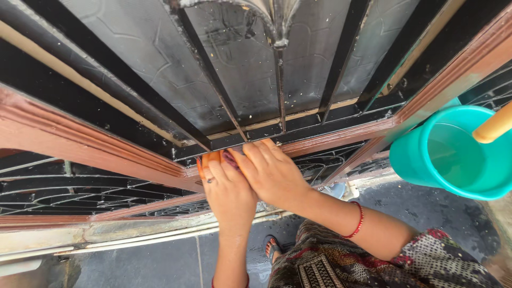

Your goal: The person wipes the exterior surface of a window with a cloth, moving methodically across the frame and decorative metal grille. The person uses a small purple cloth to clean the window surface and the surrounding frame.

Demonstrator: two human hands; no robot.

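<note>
both hands are down at the bottom of the window grille, pressed side by side on the reddish-brown wooden frame rail (330, 140). the left hand (228, 188) lies flat, fingers together and pointing up toward twelve o'clock, pushing an orange cloth (209, 158) against the rail; only a sliver of that cloth peeks out past the fingertips, with a darker purple patch at its one o'clock edge. the right hand (272, 172) comes in from four o'clock and overlaps the left, fingers held close together and laid flat, not curled around anything that shows. a red thread bracelet (356, 220) circles the right wrist. above the hands, toward twelve, black metal bars (279, 90) run up over wet-looking patterned glass (240, 58). off at three o'clock sits a teal plastic bucket (426, 160), well apart from the hands, with a pale wooden handle (493, 127) resting across its rim. at six o'clock, a patterned garment (341, 261) and a sandalled foot (273, 248) on the dark wet floor (149, 264).
</note>
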